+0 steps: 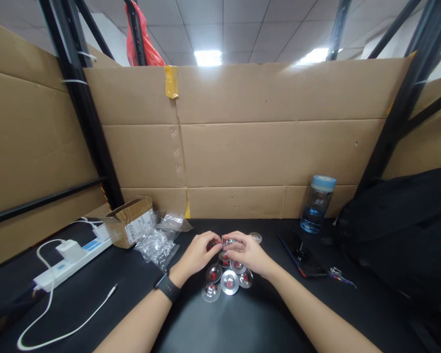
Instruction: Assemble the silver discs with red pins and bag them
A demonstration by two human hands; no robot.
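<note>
Several shiny, clear round discs with red centres lie in a cluster on the black table, among them a silvery disc [230,282] in front and a clear disc [210,292] to its left. At the far end of the cluster, my left hand [203,252] and my right hand [248,251] meet with curled fingers. Between their fingertips is a clear disc [228,241], partly covered by the right fingers. A bit of red shows inside the left hand's curl. Just beyond the right hand lies another clear disc [256,238], apart from the others.
An opened cardboard box [128,223] and crumpled clear plastic bags [156,245] sit at left, near a white power strip [73,262] and white cable [91,318]. Rightward are a blue-lidded bottle [317,206], a dark phone [303,255] and a black bag [400,230]. Cardboard walls [242,152] enclose the back.
</note>
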